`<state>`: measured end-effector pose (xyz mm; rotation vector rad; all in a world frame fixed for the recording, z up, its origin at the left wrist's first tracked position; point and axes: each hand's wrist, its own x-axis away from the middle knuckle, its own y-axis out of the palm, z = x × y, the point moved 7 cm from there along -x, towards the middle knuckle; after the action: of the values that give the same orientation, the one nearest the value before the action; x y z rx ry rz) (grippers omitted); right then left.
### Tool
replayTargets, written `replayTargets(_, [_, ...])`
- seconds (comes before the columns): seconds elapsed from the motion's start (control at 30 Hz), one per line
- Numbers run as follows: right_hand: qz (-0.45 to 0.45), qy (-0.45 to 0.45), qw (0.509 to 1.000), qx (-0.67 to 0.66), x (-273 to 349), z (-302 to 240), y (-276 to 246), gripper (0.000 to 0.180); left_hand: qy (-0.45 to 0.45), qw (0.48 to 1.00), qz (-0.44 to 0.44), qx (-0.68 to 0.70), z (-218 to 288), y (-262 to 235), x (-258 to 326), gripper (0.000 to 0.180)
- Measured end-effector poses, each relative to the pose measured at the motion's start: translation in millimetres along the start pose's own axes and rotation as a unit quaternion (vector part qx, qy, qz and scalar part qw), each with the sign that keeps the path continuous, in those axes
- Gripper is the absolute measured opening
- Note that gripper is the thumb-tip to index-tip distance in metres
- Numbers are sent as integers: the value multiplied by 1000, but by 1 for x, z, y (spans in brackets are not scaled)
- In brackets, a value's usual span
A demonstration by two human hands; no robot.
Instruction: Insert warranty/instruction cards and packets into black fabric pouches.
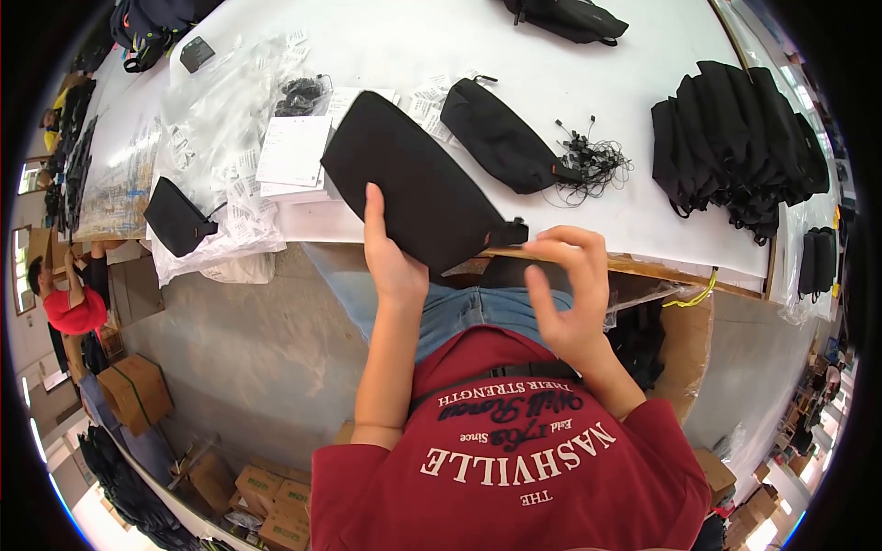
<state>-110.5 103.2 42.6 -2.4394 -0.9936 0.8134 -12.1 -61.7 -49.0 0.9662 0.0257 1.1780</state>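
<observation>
A flat black fabric bag (409,174) is held up at a slant over the table's near edge. My left hand (397,253) grips its lower left side, the thumb lying across the front. At the bag's right end sticks out a small black buckle (516,231). Close beside that buckle is my right hand (574,289), its thumb and bent fingers apart with nothing visible between them. Just beyond, a second black bag (501,138) lies on the table next to a tangle of thin black strings (593,163). Left of the held bag sits a stack of white cards (294,154).
On the white table (367,46), a clear plastic bag (216,119) with printed labels and a small black pouch (176,219) lie left. A row of black bags (735,138) is at right, another black bag (570,18) far off. A person in red (73,310) stands far left.
</observation>
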Motion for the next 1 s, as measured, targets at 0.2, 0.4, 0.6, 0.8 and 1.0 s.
replayTargets(0.2, [-103, -99, 973, 181, -24, -18, 16, 55, -143, 981, -127, -18, -18, 23, 30, 45])
replayTargets(0.4, [-54, -67, 996, 37, -31, 5, -12, 61, -26, 954, -231, -188, -17, -3, 28, 54])
replayTargets(0.6, [-10, 130, 955, -265, -31, 27, -20, 50, 285, 851, -196, -395, 43, 19, 26, 50])
replayTargets(0.8, [-87, 84, 984, -129, -42, 24, -23, 41, 267, 832, -279, -399, 44, 27, 28, 33])
replayTargets(1.0, [-75, -11, 993, -96, -48, 30, -29, 28, 368, 792, -301, -382, 54, 27, 31, 28])
